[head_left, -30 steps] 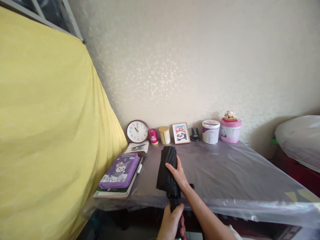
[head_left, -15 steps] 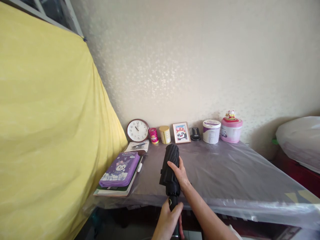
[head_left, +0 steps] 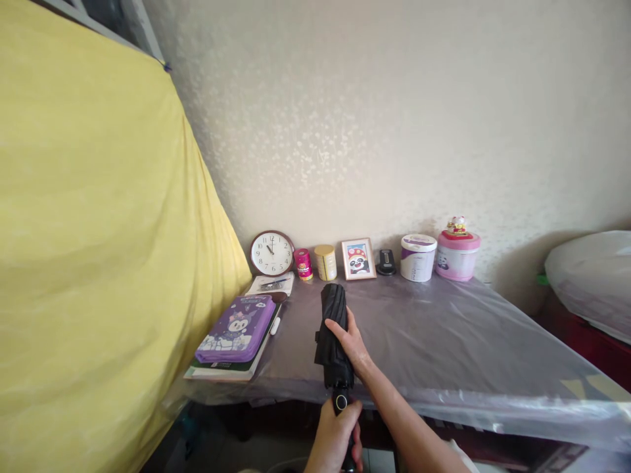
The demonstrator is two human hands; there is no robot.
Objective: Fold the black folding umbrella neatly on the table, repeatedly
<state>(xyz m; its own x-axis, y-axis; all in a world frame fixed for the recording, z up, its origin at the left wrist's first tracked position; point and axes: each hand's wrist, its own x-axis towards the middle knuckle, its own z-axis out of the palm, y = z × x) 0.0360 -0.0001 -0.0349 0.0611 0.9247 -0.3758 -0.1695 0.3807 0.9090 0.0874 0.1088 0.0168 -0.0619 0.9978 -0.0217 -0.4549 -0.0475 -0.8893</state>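
Before the table [head_left: 468, 341], the left grip [head_left: 332, 430] partly hides the umbrella handle [head_left: 340, 401].

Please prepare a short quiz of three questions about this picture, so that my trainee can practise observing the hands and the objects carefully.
1. Which hand grips the handle of the black umbrella?
2. True or false: the figurine stands on top of the pink tub.
3. Fill in: the ____ stands between the yellow-lidded can and the small black device.

Key:
1. The left hand; the right hand holds the umbrella higher up.
2. True.
3. Picture frame.
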